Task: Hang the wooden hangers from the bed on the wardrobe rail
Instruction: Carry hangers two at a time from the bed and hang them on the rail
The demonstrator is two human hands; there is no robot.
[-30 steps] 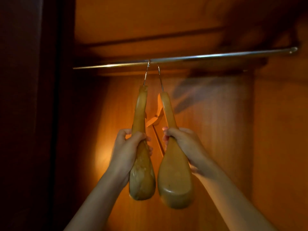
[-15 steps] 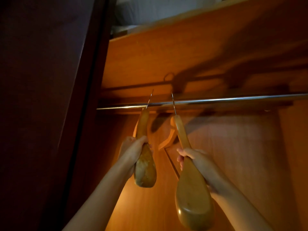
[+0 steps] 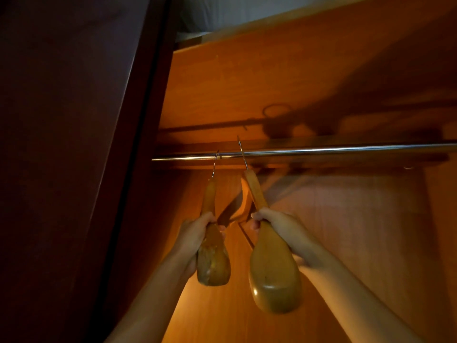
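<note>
Two wooden hangers with wire hooks are held up at the metal wardrobe rail (image 3: pixel 346 149). My left hand (image 3: pixel 195 233) grips the left hanger (image 3: pixel 212 263) around its neck; its hook meets the rail from below. My right hand (image 3: pixel 279 226) grips the right hanger (image 3: pixel 272 268), whose hook crosses the rail and pokes above it. Whether either hook rests over the rail I cannot tell. Both hangers are seen end-on, broad shoulder ends toward me.
The dark wardrobe door or side panel (image 3: pixel 74 144) fills the left. An orange wooden shelf (image 3: pixel 272 82) sits just above the rail, with pale bedding (image 3: pixel 235 11) on top. The wardrobe's back wall (image 3: pixel 346 231) lies behind the hangers; the rail runs free to the right.
The view has tilted up, so the rail sits lower in frame. The hangers' hooks have spread apart along the rail, and the right hanger leans more to the right.
</note>
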